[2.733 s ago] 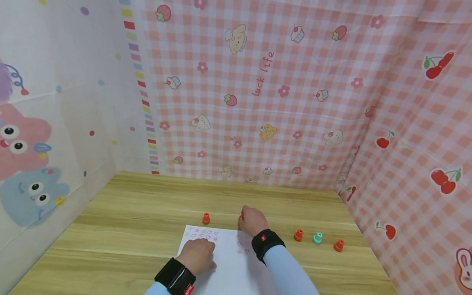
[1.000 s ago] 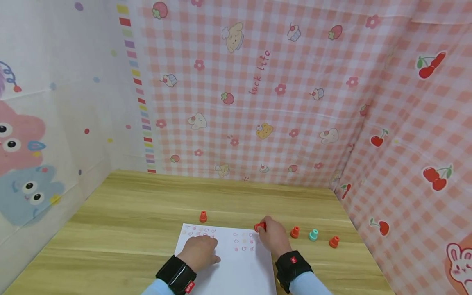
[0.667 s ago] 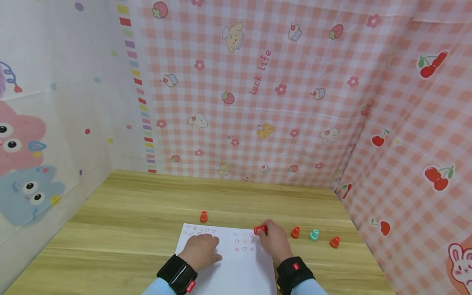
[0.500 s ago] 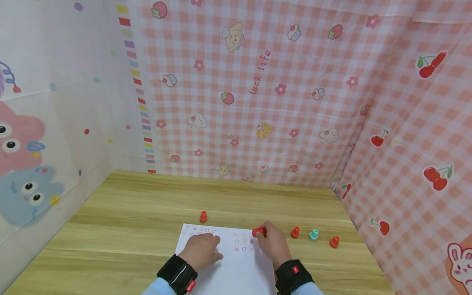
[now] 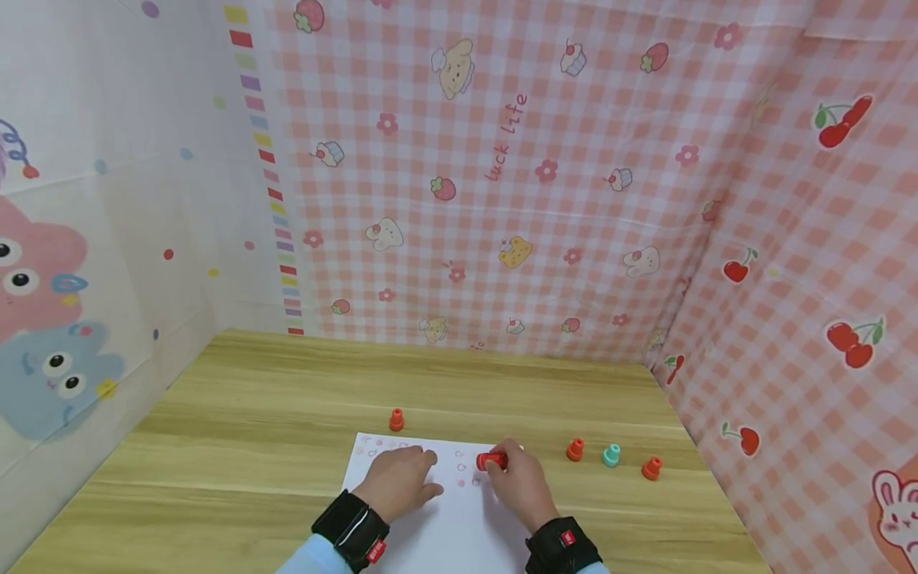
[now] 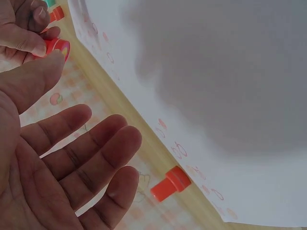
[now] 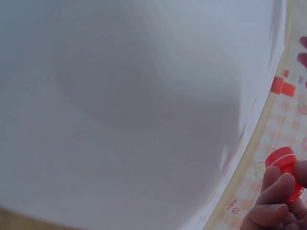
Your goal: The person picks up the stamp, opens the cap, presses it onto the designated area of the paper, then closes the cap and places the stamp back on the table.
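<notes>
My right hand (image 5: 521,486) pinches a red stamp (image 5: 492,461) between thumb and fingers, over the upper right part of a white paper sheet (image 5: 459,534). The stamp lies tilted on its side, its wide end facing left; in the left wrist view a yellowish patch shows on that end. Small reddish printed marks (image 5: 460,468) sit in rows near the sheet's far edge, partly hidden by both hands. My left hand (image 5: 396,482) is over the sheet's left part, fingers loosely extended and holding nothing. Whether it touches the paper I cannot tell.
On the wooden table (image 5: 251,446), a red stamp (image 5: 397,419) stands beyond the sheet's far edge. To the right stand another red stamp (image 5: 575,450), a teal stamp (image 5: 611,455) and an orange-red stamp (image 5: 652,468). Patterned cloth (image 5: 473,215) closes off the back and sides.
My right hand first moved right with the red stamp, then came nearer and slightly left over the sheet, the stamp tipping sideways. The left hand has shifted slightly right.
</notes>
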A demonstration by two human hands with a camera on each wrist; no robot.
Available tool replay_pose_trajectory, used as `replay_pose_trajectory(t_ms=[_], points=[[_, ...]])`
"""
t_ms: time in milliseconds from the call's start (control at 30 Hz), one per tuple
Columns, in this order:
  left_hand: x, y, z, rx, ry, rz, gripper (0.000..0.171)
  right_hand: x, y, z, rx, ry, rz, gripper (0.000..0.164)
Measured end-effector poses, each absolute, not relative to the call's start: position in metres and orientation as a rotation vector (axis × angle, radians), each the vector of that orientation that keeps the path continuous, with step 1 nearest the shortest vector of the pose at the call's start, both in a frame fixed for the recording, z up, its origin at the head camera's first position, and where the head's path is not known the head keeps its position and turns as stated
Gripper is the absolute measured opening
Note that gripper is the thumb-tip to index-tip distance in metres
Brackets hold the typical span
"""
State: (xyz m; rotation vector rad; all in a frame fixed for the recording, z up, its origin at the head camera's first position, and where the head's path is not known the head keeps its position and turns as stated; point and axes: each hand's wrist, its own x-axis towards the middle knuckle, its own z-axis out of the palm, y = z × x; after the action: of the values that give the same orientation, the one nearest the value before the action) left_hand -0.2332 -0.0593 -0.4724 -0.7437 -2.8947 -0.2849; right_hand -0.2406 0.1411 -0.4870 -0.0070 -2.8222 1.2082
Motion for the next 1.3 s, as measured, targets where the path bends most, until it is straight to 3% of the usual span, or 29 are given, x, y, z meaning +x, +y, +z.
replay_pose_trajectory(t_ms=[700, 1000, 1300], points=[[-0.233, -0.051, -0.472, -0.84, -2.735, -0.296, 0.043, -0.23, 0.122, -0.489, 0.305, -2.694, 1.584, 0.012], [-0.234, -0.051, -0.472, -0.869, -2.663, -0.358, 0.027, -0.228, 0.116, -0.483, 0.253, -2.601, 1.965, 0.016], [-0.235, -0.05, -0.471, -0.882, -2.715, -0.417, 0.026, -0.227, 0.115, -0.483, 0.214, -2.564, 2.11, 0.017]])
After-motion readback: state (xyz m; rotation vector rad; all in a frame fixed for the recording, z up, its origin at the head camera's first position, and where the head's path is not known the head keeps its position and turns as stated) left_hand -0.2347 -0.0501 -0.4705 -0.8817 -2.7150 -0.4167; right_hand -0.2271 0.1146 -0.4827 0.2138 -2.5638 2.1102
